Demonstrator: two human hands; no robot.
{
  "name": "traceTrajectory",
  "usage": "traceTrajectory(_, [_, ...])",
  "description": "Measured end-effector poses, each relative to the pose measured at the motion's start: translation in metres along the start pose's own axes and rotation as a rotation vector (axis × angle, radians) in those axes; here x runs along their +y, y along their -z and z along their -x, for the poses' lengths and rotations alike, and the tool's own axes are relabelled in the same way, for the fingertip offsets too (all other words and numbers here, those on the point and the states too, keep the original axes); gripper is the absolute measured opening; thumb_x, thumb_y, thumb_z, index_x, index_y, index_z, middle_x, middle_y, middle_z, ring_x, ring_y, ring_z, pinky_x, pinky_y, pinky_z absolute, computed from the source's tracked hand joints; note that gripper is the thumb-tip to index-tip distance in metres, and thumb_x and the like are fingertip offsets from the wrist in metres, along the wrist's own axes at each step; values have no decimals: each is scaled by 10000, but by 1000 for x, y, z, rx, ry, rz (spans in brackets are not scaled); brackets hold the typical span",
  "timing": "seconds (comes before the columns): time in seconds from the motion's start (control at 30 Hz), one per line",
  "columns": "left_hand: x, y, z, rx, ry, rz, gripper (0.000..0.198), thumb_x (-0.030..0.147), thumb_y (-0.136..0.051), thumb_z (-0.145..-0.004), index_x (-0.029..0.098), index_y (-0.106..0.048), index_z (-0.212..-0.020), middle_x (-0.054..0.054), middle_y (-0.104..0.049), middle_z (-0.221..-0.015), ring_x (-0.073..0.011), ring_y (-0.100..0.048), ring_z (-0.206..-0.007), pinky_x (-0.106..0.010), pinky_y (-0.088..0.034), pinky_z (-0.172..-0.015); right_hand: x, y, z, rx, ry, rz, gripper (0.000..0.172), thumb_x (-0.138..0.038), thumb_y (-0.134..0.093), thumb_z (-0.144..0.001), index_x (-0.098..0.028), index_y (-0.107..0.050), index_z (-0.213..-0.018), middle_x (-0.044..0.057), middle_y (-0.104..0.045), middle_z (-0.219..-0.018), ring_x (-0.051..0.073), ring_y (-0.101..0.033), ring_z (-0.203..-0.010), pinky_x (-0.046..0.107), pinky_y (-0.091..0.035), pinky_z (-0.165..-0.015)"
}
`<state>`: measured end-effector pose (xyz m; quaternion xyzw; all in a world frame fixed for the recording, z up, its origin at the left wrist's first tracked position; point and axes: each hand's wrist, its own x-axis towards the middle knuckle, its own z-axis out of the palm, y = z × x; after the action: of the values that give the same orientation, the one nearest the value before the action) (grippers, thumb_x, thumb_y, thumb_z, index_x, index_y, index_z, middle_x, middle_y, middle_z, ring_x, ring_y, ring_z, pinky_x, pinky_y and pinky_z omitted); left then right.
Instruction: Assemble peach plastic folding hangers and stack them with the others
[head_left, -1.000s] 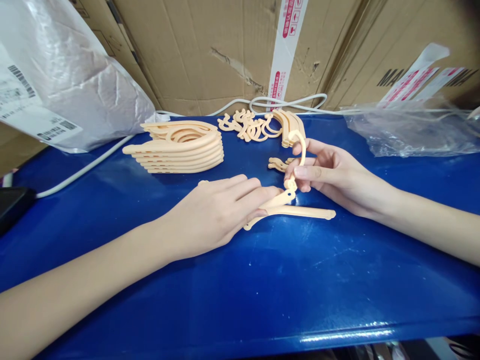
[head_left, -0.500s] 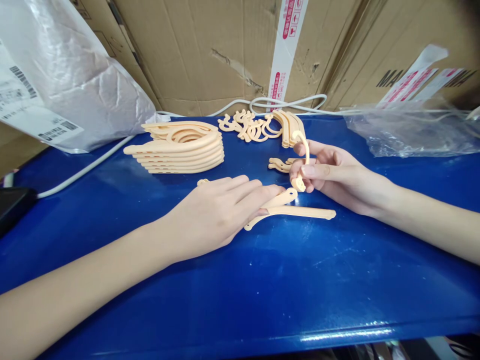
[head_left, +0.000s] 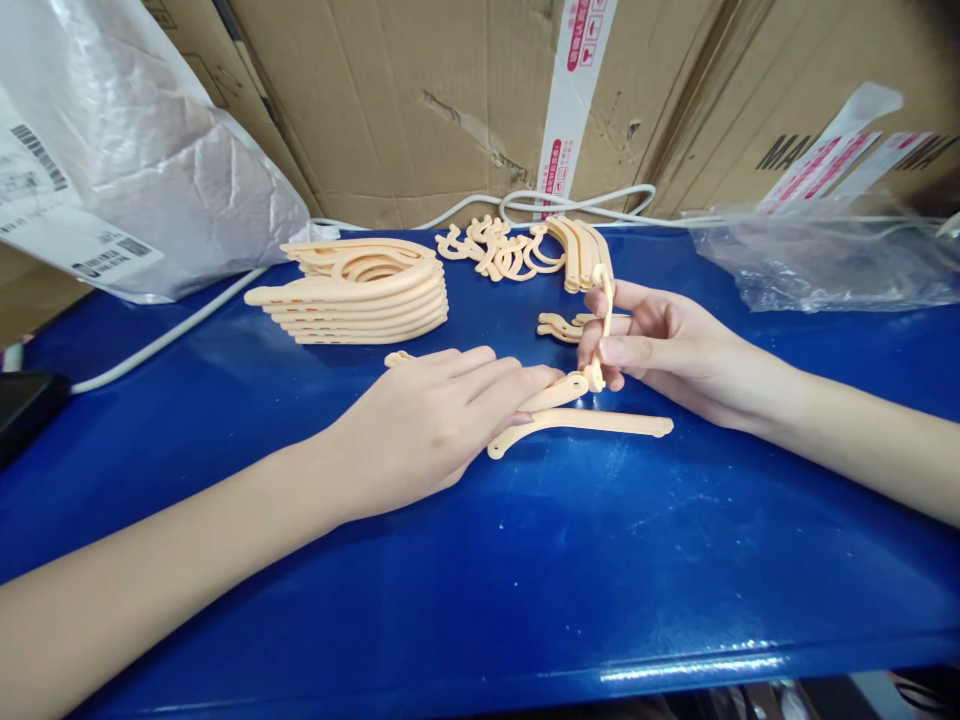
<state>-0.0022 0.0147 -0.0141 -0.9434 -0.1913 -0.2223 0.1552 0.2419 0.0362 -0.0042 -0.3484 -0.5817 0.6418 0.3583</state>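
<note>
My left hand (head_left: 424, 430) is closed over a cream plastic hanger arm (head_left: 559, 393), palm down and fingers together. The arm's holed end sticks out at the fingertips; its middle is hidden under the hand. Between thumb and fingers, my right hand (head_left: 679, 345) pinches a cream hanger hook (head_left: 607, 312) upright. The hook's thick lower end is at the holed end of the arm; whether the two are joined I cannot tell. Just in front lies another hanger arm (head_left: 600, 421), its left end close to my left thumb.
Behind my left hand stands a stack of cream hangers (head_left: 367, 305). Loose hooks (head_left: 510, 255) and a bundle of arms (head_left: 581, 255) lie at the back of the blue table (head_left: 525, 600). Cardboard boxes (head_left: 390, 120), a white cable (head_left: 172, 330) and clear plastic (head_left: 817, 265) surround them.
My right hand has turned the hook slightly and brought its lower end down against the holed end of the arm. My left hand has barely shifted.
</note>
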Motion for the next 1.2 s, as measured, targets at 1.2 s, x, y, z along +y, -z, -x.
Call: traceTrajectory(1.2, [6,8,-6,6,-115,-180,293,67,-385,-979,63,-596,-1182,-37,-690,-780,-171,-584,-664,-287,-426,-570,2,-2,3,43,14,119,291,-254,-799,-735,-214,-550,-880,-47,-603,-711,69,-527,-564,220,-462,-547])
